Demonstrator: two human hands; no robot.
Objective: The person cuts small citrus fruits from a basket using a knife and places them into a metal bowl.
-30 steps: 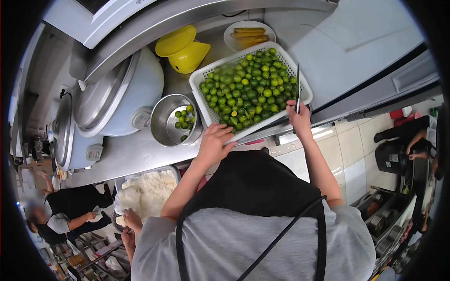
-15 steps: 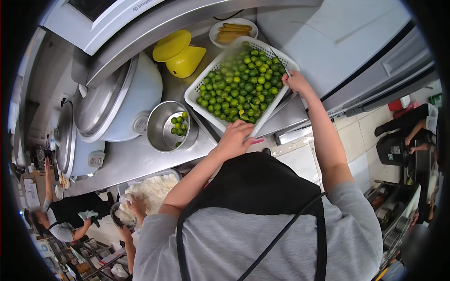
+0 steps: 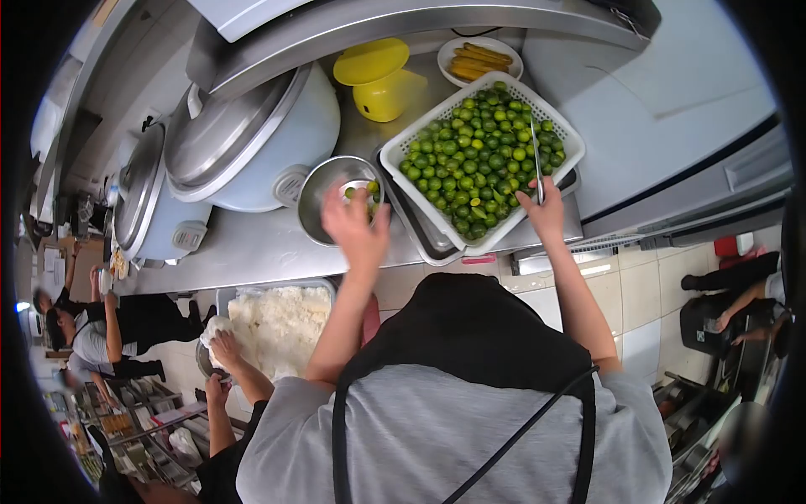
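My right hand grips a knife whose blade points away from me over the limes. Small green limes fill a white perforated basket, and that hand is at its near right edge. Over a round steel pot hovers my left hand, somewhat blurred, with thumb and fingers apart. A few limes show inside the pot, partly hidden by the fingers. Under the basket lies a metal tray.
Two large rice cookers stand left on the steel counter. A yellow scale and a plate of long yellowish-brown pieces are behind. Below, another person's hand works at a tub of white rice. More people are at both sides.
My left hand has left the basket's near edge and moved left over the pot. My right hand keeps the knife, its blade now more upright in view. The camera view has shifted.
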